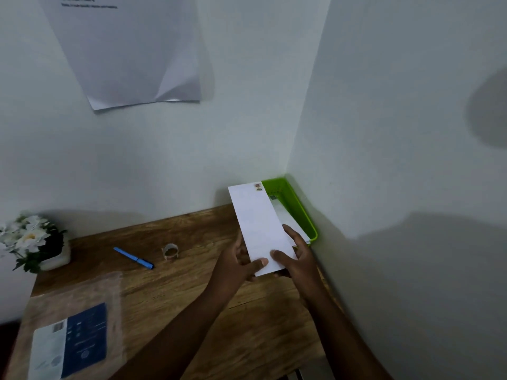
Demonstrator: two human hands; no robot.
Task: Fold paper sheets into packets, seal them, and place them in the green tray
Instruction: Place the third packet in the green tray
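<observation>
White walls meet in a corner at 1 o'clock, w/ a wooden desk [192,283] below. 1 green tray [299,204] sits tucked into that corner; its left half is hidden behind the folded packet [260,226], and what looks like white paper lies inside, count unclear. Both hands hold the 1 packet by its near end, raised over the desk w/ its far end in front of the tray at 12 o'clock. Left hand [238,263] grips w/ thumb on top, fingers hidden beneath. Right hand [295,255] pinches the right edge, thumb on top, fingers partly hidden under the paper. 1 small sticker [258,186] at the packet's far corner, design too blurry to read.

At 9 o'clock: 1 blue pen [134,258], 1 tape roll [170,252] standing on edge, 1 pot of white flowers [33,239] cut off at the frame's edge. At 7 o'clock, 1 clear plastic pack [68,335] w/ a blue label, blurred, cut off at the bottom. 1 creased sheet [129,48] hangs on the wall at 11 o'clock, print illegible, top cut off.
</observation>
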